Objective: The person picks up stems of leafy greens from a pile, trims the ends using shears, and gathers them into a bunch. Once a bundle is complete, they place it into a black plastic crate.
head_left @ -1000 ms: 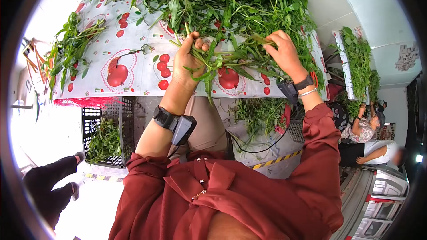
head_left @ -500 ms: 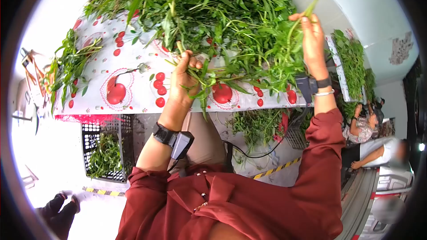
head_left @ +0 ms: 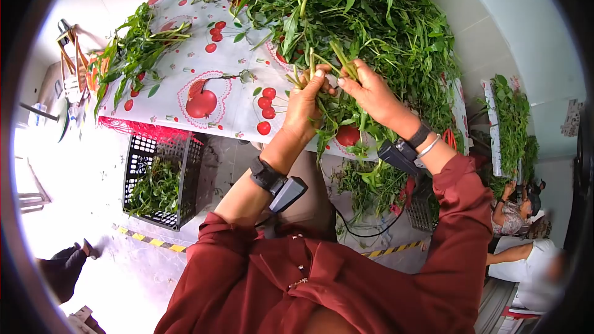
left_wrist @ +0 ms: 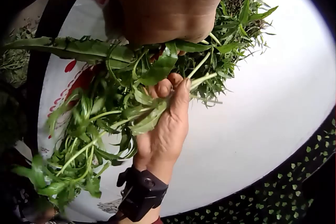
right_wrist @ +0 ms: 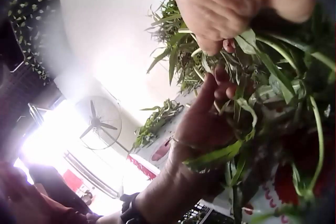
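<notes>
My left hand (head_left: 304,111) grips a small bunch of leafy green stems (left_wrist: 79,153), cut ends pointing up past the thumb and leaves hanging below the fist. Right beside it, my right hand (head_left: 378,100) pinches more green stems (head_left: 341,55) between thumb and fingers, their ends sticking up toward the far side. In the left wrist view the right thumb lies along the pale stem ends. Both hands are above the near edge of a table with a cherry-print cloth (head_left: 238,114). Behind them spreads a big heap of the same greens (head_left: 396,31).
A smaller bunch of greens (head_left: 139,46) lies at the table's left. Below that side stands a black crate (head_left: 189,179) with greens in it. More greens (head_left: 371,192) lie under the table, and a rack of greens (head_left: 510,124) and seated people are off to the right.
My right hand first swung out to the right, lifting stems from the heap, then came back to beside the left hand. The left hand has kept its grip on its bunch.
</notes>
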Tool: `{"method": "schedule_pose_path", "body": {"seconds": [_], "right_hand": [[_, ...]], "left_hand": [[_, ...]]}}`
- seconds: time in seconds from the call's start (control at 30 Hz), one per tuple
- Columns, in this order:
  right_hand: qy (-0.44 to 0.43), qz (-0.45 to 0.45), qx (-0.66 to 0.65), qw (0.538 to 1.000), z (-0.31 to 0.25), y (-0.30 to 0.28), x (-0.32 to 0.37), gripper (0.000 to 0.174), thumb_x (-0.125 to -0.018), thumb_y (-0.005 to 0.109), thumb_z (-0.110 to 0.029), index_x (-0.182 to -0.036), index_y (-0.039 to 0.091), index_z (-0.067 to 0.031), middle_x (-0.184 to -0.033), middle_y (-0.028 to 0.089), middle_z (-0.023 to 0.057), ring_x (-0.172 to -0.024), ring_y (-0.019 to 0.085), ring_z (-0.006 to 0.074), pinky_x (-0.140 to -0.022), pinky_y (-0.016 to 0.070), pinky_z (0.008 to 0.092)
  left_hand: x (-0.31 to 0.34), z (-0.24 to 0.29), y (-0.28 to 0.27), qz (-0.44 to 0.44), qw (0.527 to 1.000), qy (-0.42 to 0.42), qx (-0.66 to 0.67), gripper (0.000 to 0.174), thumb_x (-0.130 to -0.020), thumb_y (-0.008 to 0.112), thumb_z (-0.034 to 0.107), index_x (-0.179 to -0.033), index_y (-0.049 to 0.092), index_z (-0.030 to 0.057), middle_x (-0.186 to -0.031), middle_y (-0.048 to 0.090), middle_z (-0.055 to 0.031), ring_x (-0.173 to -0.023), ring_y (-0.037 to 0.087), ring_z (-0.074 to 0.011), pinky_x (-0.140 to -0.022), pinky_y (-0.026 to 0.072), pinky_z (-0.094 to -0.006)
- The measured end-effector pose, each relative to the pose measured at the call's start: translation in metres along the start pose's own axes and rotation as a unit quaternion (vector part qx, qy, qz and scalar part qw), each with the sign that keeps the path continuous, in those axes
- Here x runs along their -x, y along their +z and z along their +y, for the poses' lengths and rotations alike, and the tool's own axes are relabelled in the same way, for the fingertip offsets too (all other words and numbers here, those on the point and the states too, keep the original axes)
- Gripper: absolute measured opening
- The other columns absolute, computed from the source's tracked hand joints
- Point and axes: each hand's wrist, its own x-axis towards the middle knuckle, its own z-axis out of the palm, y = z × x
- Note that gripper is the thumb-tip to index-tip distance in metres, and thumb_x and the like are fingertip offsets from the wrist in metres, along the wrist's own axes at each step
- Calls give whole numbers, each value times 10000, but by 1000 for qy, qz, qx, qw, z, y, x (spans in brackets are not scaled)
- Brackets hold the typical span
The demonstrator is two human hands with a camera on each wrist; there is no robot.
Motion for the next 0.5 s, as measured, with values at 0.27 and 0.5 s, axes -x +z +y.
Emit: {"method": "schedule_pose_path", "body": {"seconds": [0.27, 0.5], "right_hand": [[23, -18, -20, 999, 13, 13, -9, 275, -900, 485, -200, -1085, 474, 2, -821, 570, 157, -703, 559, 229, -659, 446, 335], [7, -30, 40, 999, 11, 21, -8, 381, -899, 439, -168, -1249, 381, -29, -1080, 569, 205, -996, 566, 322, -814, 443, 367]], "left_hand": [[3, 0, 5, 16, 1000, -12, -16, 283, -873, 562, 189, -1127, 539, 68, -872, 564, 17, -789, 548, -94, -703, 457, -236], [2, 0, 3, -3, 999, -50, 5, 267, -873, 556, 164, -1127, 540, 83, -981, 590, -9, -885, 563, -112, -779, 458, -262]]}}
